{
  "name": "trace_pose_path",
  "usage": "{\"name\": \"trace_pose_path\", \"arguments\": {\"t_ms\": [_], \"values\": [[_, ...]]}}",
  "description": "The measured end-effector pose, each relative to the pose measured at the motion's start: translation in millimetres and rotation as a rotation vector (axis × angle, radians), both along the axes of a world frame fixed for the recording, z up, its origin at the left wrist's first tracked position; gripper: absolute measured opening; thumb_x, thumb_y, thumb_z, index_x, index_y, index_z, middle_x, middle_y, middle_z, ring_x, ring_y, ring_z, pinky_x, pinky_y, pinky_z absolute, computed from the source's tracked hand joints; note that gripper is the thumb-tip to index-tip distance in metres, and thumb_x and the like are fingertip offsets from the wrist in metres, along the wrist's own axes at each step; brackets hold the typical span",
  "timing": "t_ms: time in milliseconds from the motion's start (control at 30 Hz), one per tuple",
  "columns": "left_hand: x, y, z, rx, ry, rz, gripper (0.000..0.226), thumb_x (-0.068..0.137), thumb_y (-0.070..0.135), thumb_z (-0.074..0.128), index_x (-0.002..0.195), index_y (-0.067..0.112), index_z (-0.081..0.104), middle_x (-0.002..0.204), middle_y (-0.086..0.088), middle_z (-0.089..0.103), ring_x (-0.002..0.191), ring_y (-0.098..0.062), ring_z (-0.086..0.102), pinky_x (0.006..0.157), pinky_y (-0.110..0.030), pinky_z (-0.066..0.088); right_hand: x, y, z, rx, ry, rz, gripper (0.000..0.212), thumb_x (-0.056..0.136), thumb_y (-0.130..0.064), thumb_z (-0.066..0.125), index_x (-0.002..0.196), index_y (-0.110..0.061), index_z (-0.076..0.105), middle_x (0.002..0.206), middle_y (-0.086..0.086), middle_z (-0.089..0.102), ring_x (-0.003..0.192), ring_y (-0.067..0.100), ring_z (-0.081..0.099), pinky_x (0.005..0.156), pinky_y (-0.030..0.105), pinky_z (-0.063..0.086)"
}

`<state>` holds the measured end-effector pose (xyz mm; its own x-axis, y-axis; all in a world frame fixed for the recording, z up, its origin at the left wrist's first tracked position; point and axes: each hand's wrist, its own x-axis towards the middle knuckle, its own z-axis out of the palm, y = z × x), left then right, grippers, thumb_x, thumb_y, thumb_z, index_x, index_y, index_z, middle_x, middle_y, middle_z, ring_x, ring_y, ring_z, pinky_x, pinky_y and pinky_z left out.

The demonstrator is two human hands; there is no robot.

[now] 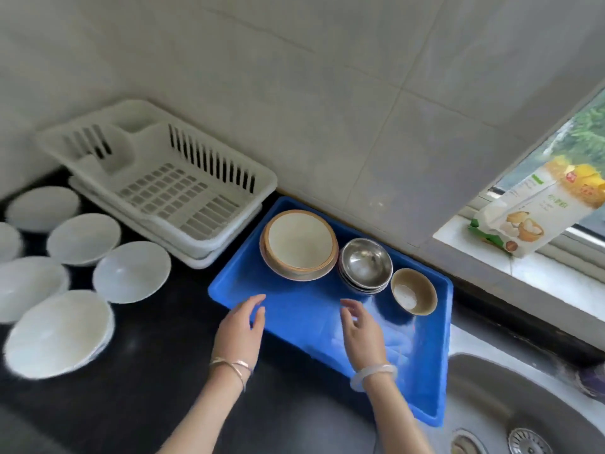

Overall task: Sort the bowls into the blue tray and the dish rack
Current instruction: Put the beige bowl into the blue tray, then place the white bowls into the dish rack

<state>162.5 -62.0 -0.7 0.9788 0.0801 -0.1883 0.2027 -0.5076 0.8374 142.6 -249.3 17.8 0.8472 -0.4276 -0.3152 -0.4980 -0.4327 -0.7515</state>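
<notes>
White bowls crowd the dark tabletop at left, beside the white dish rack. The blue tray carries stacked cream bowls, steel bowls and a small brown bowl. The left hand and right hand hover at its near side, each grip loose and holding nothing.

head view, looking down, counter close

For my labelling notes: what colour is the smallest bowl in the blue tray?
The smallest bowl is brown, paler whitish at its bottom; head view.
</notes>
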Motion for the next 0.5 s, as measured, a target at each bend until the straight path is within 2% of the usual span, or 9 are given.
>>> {"name": "trace_pose_path", "arguments": {"t_ms": [100, 167, 300, 400, 433, 500], "values": [[-12, 66, -1, 0.142, -0.112, 0.169, 0.029, 0.090, 0.010, 0.052, 0.117, 0.009, 0.062, 0.122, -0.007, 0.062, 0.114, -0.024, 0.057, 0.096, -0.033, 0.043, 17, 75, -3, 0.003, -0.027, 0.196, 0.026, 0.095, -0.021, 0.045, 0.115, -0.016, 0.060, 0.111, 0.001, 0.065, 0.095, 0.014, 0.058, 0.080, 0.023, 0.041], [-19, 103, -5, 0.227, -0.137, 0.259, 0.030, 0.088, 0.006, 0.055, 0.117, 0.006, 0.062, 0.126, -0.012, 0.060, 0.119, -0.028, 0.054, 0.102, -0.038, 0.041, 29, 122, -9, -0.001, 0.009, 0.334, 0.028, 0.096, -0.025, 0.043, 0.119, -0.018, 0.058, 0.115, 0.002, 0.064, 0.101, 0.016, 0.059, 0.081, 0.023, 0.042], [-32, 166, -22, 0.377, -0.092, 0.430, 0.033, 0.085, 0.000, 0.057, 0.117, 0.004, 0.062, 0.134, -0.018, 0.051, 0.132, -0.042, 0.036, 0.106, -0.054, 0.035, 60, 202, -21, -0.032, 0.152, 0.545, 0.036, 0.096, -0.030, 0.040, 0.129, -0.020, 0.050, 0.122, 0.007, 0.061, 0.114, 0.024, 0.054, 0.089, 0.033, 0.044], [-41, 207, -33, 0.442, -0.044, 0.553, 0.039, 0.082, -0.008, 0.055, 0.118, 0.007, 0.062, 0.142, -0.019, 0.043, 0.136, -0.048, 0.024, 0.107, -0.058, 0.030, 89, 246, -32, -0.044, 0.269, 0.604, 0.047, 0.096, -0.036, 0.040, 0.139, -0.016, 0.040, 0.134, 0.011, 0.053, 0.123, 0.029, 0.049, 0.095, 0.034, 0.041], [-42, 218, -36, 0.441, -0.036, 0.569, 0.043, 0.081, -0.010, 0.052, 0.120, 0.008, 0.060, 0.144, -0.019, 0.040, 0.136, -0.048, 0.023, 0.108, -0.056, 0.029, 99, 257, -37, -0.043, 0.301, 0.603, 0.048, 0.095, -0.036, 0.040, 0.137, -0.013, 0.041, 0.131, 0.013, 0.054, 0.119, 0.030, 0.052, 0.093, 0.035, 0.042], [-44, 237, -40, 0.343, -0.016, 0.586, 0.052, 0.083, -0.013, 0.045, 0.129, 0.009, 0.051, 0.148, -0.016, 0.033, 0.138, -0.041, 0.026, 0.111, -0.049, 0.029, 113, 275, -45, 0.017, 0.340, 0.531, 0.040, 0.094, -0.034, 0.043, 0.124, -0.008, 0.051, 0.105, 0.014, 0.061, 0.099, 0.031, 0.060, 0.089, 0.040, 0.050]]}}
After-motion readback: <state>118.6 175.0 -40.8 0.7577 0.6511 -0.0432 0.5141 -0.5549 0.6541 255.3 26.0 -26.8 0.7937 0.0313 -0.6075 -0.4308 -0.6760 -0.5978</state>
